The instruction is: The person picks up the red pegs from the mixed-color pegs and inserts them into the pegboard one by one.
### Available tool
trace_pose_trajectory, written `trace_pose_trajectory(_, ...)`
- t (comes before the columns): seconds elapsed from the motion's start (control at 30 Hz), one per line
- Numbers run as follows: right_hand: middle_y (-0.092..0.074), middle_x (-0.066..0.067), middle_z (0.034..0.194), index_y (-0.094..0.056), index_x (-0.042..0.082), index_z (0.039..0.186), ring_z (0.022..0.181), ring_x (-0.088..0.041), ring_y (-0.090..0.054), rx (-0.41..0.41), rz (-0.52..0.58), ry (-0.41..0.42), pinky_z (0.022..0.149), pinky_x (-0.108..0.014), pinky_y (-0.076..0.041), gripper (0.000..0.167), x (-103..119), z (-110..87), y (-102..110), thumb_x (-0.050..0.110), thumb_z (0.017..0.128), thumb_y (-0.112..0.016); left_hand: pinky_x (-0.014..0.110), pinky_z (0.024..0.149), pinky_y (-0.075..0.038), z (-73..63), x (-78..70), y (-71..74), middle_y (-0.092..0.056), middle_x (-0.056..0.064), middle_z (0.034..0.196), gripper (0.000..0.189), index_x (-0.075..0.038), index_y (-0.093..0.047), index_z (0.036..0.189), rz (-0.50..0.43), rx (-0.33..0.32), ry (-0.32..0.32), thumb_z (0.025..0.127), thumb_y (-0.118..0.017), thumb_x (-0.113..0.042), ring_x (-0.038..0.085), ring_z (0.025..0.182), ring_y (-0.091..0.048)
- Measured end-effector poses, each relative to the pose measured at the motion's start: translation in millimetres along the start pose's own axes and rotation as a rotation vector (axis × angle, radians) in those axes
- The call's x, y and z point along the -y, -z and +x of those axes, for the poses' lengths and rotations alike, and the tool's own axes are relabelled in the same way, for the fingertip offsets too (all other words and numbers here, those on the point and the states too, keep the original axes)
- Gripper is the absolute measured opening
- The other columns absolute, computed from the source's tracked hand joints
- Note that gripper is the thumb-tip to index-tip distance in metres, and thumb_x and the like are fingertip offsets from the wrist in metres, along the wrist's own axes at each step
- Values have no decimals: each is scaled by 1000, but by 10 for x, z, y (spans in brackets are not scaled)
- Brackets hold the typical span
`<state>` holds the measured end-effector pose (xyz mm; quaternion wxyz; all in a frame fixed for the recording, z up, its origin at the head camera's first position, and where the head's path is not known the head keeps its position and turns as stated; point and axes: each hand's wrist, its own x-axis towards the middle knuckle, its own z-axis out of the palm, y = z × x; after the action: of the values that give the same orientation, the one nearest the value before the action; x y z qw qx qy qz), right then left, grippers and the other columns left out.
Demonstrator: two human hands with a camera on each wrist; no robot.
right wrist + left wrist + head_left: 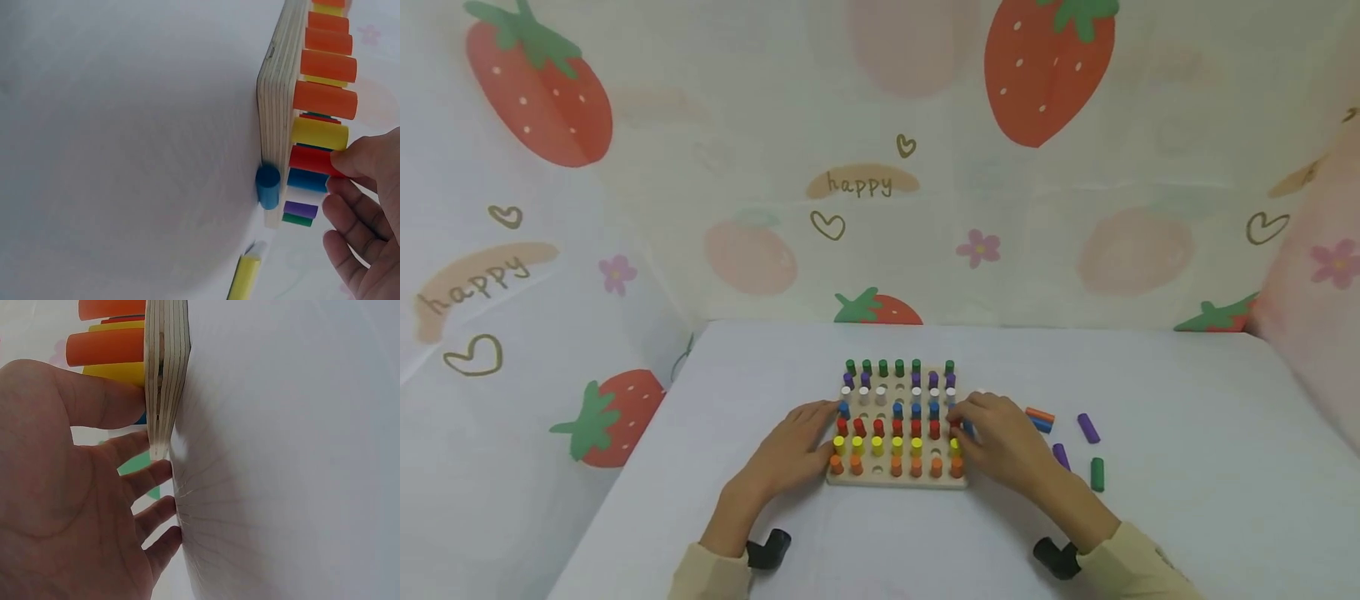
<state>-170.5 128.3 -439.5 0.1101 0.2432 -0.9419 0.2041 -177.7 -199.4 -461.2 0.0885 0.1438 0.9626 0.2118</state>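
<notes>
A wooden pegboard lies on the white table, with upright pegs in rows of green, purple, white, blue, red, yellow and orange. At the right end of the red row, my right hand pinches a red peg, thumb on its near side; the peg stands upright at the board. My left hand rests against the board's left edge, its thumb beside the orange and yellow pegs and its fingers extended along the side. A loose blue peg is right beside the board's right edge.
Right of my right hand lie loose pegs: an orange one, a purple one, another purple one and a green one. A yellow peg shows in the right wrist view. Strawberry-printed cloth hangs behind the table.
</notes>
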Motion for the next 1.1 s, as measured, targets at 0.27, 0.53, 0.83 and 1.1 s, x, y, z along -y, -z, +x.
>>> trace_pose_trajectory(0.27,-78,3,101,-80,16,110,92,-13,-71,9,-6,5,91,-38,-64,19,-19,-44,1,18,91,-83,61,130,-32,-3,5,-11,-45,12,167,64,-11,-42,162,13,-4,-2,101,-54,-26,37,158,-38)
trace_pose_trajectory(0.53,-78,2,102,-79,16,110,94,-15,-72,-2,-15,-2,92,-41,-64,18,-68,-94,20,18,92,-82,62,131,-31,-14,-9,-16,-45,13,167,64,-10,-42,162,4,-7,-1,101,-53,-25,38,158,-37)
trace_pose_trajectory(0.83,-77,3,99,-79,15,107,87,-10,-68,-23,-14,-7,81,-34,-62,16,-163,-172,36,16,91,-82,61,131,-31,2,-35,-12,-45,13,167,64,-9,-41,162,8,-12,-5,101,-52,-25,38,158,-38)
trace_pose_trajectory(1.1,-77,2,102,-79,15,111,90,-11,-69,-9,-18,-70,84,-37,-64,20,-264,-269,50,19,91,-81,62,130,-31,-6,-30,-1,-45,13,167,65,-10,-41,162,3,-8,-2,100,-52,-24,38,158,-37)
